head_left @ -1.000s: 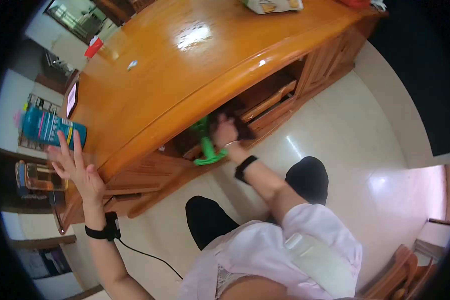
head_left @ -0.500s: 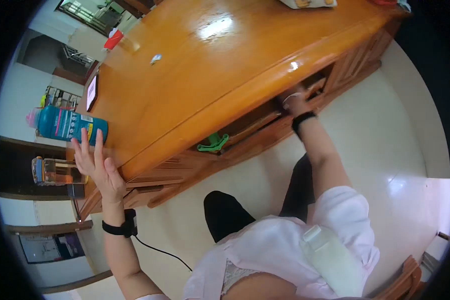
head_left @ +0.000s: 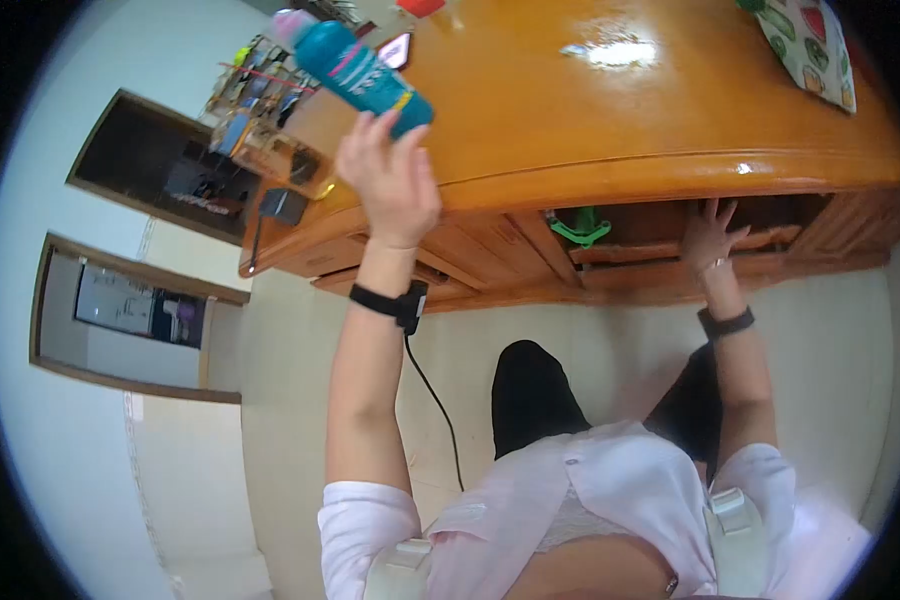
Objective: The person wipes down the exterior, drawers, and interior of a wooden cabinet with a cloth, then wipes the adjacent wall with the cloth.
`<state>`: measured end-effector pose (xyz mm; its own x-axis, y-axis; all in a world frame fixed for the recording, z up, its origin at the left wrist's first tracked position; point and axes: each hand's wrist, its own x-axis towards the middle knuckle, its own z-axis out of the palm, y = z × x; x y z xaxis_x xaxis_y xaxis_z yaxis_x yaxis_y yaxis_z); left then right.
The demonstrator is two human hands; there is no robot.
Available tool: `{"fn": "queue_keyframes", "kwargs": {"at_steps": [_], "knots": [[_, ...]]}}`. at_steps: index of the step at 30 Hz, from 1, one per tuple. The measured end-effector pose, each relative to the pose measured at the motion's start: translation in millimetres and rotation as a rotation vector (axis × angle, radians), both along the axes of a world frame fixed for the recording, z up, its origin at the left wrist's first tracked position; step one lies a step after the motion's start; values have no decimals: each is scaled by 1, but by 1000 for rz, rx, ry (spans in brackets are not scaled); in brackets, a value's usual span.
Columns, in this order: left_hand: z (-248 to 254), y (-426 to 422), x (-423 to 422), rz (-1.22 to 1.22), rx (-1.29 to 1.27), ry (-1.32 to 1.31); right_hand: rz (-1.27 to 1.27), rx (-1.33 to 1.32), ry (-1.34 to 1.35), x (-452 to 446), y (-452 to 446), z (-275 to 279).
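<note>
My left hand (head_left: 388, 185) is at the left edge of the wooden table, fingers spread and slightly bent, its fingertips near the base of a teal bottle (head_left: 365, 75). Nothing is gripped in it. My right hand (head_left: 712, 238) is at the open compartment (head_left: 650, 225) under the tabletop, with its fingers apart and nothing visible in them. To its left, inside the same compartment, is a bright green object (head_left: 580, 230). Part of the compartment's inside is dark.
On the wooden tabletop (head_left: 530, 110) lie a phone (head_left: 395, 50), a small wrapper (head_left: 573, 50) and a fruit-patterned bag (head_left: 810, 50). A clear container (head_left: 270, 150) and a dark box (head_left: 283, 205) stand at the left corner. A cable hangs from my left wristband.
The view has turned and shifted. My right hand, earlier with a dark item beside the green object, has moved right along the compartment and now shows spread fingers. My left hand stays by the bottle.
</note>
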<state>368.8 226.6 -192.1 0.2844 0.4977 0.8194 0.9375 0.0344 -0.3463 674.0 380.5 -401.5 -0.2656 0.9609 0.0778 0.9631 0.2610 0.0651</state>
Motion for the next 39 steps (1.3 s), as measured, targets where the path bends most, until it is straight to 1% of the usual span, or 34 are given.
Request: {"fn": "queue_keyframes", "kwargs": {"at_steps": [1, 2, 3, 5, 6, 7, 9, 10, 11, 12, 13, 14, 15, 16, 17, 19, 22, 24, 26, 29, 32, 33, 35, 36, 37, 38, 39], "knots": [[1, -1, 10, 35, -13, 84, 48, -39, -44, -4, -11, 1], [-2, -2, 14, -63, -37, 245, 153, -157, 36, -11, -18, -4], [-28, -5, 32, -498, -324, -260, 252, -278, 113, -15, -24, -8], [-48, -32, 91, -768, -351, 453, 599, -565, 754, -17, -47, 0], [-58, -46, 120, -918, -349, 768, 714, -729, 991, -25, -59, 3], [-47, -52, 161, -1210, -135, 700, 819, -896, 1229, -33, -74, 7], [-72, -64, 190, -1427, -281, 724, 939, -1084, 1295, -42, -96, 47], [-82, -70, 199, -1448, -261, 711, 930, -1208, 1284, -46, -108, 66], [-92, -73, 204, -1431, -421, 668, 922, -1328, 1277, -53, -117, 79], [-103, -74, 207, -1407, -581, 632, 977, -1393, 1250, -61, -126, 86], [-117, -71, 210, -1429, -571, 634, 1034, -1460, 1224, -68, -133, 90], [-133, -69, 213, -1420, -669, 662, 1015, -1450, 1233, -74, -138, 90], [-141, -67, 215, -1406, -766, 690, 1144, -1452, 1054, -81, -142, 88], [-148, -66, 216, -1413, -746, 702, 1266, -1450, 865, -84, -144, 86], [-152, -67, 217, -1423, -739, 697, 1253, -1451, 864, -84, -143, 84], [-162, -70, 219, -1405, -730, 682, 1078, -1605, 709, -83, -140, 81], [-157, -68, 225, -1370, -671, 645, 1023, -1645, 646, -83, -142, 74], [-156, -69, 229, -1376, -673, 636, 1030, -1668, 672, -83, -137, 63], [-157, -67, 231, -1382, -678, 634, 1040, -1685, 704, -83, -132, 59], [-164, -70, 233, -1344, -755, 632, 977, -1687, 727, -80, -129, 56], [-168, -70, 232, -1303, -756, 634, 947, -1477, 836, -77, -125, 65], [-173, -71, 231, -1287, -780, 624, 944, -1479, 838, -76, -124, 71], [-178, -71, 230, -1272, -806, 612, 924, -1272, 810, -75, -122, 81], [-180, -70, 228, -1222, -822, 634, 1005, -1178, 821, -74, -125, 83], [-182, -70, 227, -1172, -838, 654, 1005, -1181, 822, -73, -128, 86], [-184, -71, 227, -1172, -841, 649, 1031, -1109, 803, -71, -133, 89], [-187, -72, 226, -1152, -898, 621, 1055, -1037, 781, -70, -137, 92]]}}
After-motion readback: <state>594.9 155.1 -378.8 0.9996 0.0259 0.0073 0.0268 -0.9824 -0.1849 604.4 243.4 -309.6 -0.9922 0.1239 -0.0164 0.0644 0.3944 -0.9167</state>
